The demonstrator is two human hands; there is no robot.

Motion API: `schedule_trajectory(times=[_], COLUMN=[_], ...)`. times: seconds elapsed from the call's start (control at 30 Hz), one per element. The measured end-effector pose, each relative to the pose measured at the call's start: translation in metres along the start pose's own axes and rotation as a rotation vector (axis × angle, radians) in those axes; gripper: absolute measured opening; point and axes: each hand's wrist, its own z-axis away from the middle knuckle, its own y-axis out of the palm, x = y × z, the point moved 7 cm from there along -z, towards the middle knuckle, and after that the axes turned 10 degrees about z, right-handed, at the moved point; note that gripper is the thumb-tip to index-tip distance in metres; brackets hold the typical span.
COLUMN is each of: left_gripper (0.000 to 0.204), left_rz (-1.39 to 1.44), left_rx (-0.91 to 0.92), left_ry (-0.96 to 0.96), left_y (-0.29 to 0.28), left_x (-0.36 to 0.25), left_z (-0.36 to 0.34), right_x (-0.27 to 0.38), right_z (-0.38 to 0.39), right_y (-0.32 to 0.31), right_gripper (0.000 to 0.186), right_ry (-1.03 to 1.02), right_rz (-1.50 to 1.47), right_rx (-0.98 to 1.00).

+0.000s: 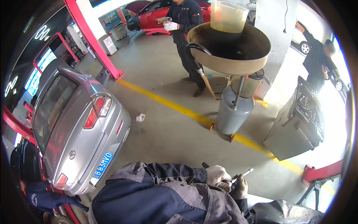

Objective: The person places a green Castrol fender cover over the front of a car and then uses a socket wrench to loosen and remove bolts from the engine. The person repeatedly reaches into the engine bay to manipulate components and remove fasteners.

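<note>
Low in the view, my left hand (218, 176), in a grey knit glove, is closed round a dark-handled tool (205, 164), whose end sticks out past the fingers. My gloved right hand (239, 186) is closed beside it on a slim, pale metal piece (247, 173) angled up to the right. Whether these are one tool or two I cannot tell. Both hands are near my dark blue and grey clothing (160, 194).
A wheeled oil drainer (236, 114) with a wide pan stands ahead, near a worker (184, 33) and a pillar. A silver car (74, 130) is left, with another worker (44, 198) below. A tool cabinet (283, 138), a person (315, 59) and a red lift arm (326, 171) are right.
</note>
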Motion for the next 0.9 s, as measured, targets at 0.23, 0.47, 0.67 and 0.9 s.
schedule_trajectory(times=[0.23, 0.47, 0.67, 0.9], left_gripper=[0.048, 0.053, 0.039, 0.037], left_rz=[0.064, -0.164, -0.016, 0.166], left_rx=[-0.001, 0.163, 0.373, 0.607], left_ry=[0.049, 0.180, -0.039, 0.007], left_y=[0.007, 0.009, 0.024, 0.014], left_x=[-0.026, -0.031, -0.006, -0.005], left_z=[-0.116, -0.244, -0.376, -0.519], right_x=[0.047, 0.081, 0.131, 0.206], right_z=[-0.040, -0.073, -0.100, -0.130], right_y=[-0.099, -0.185, -0.255, -0.368], right_gripper=[0.043, 0.033, 0.028, 0.034], right_ry=[0.017, 0.022, 0.079, -0.206], right_rz=[-0.031, -0.036, 0.040, -0.493], right_rx=[-0.058, -0.247, -0.464, -0.903])
